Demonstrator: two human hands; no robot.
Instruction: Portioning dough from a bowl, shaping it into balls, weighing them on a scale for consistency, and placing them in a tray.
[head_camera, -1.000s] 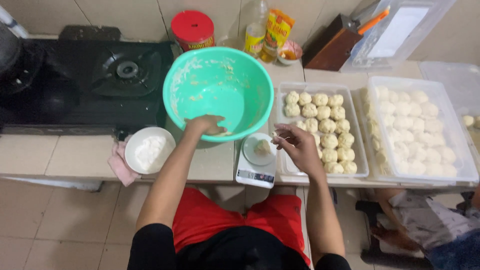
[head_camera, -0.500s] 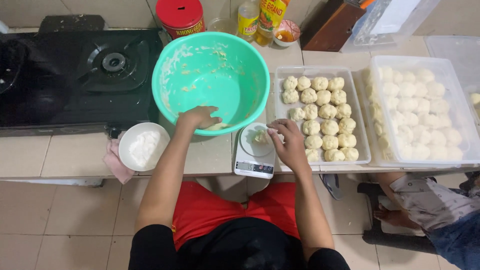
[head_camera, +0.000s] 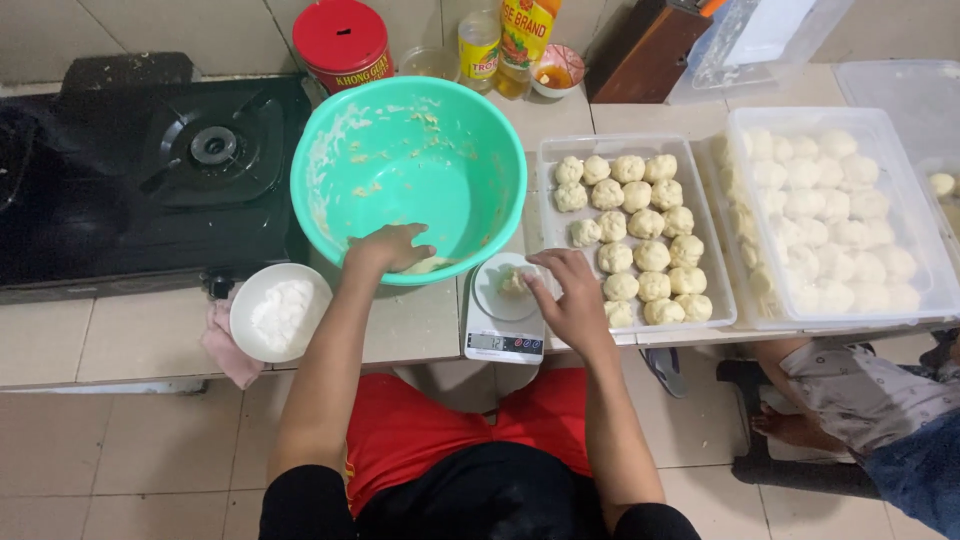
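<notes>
Since a second earlier, the right hand had lowered onto the dough piece on the scale, fingers loosely curled around it, indicating weighing, while the left hand stayed cupped on dough in the green bowl.

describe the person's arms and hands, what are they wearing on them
Both arms are bare from shoulder to fingers: no sleeves reach them, and no gloves, watch or bracelets show. The left hand and right hand show no rings that I can make out. At the shoulders there is dark, black-looking clothing, and red fabric lies across the lap below.
</notes>
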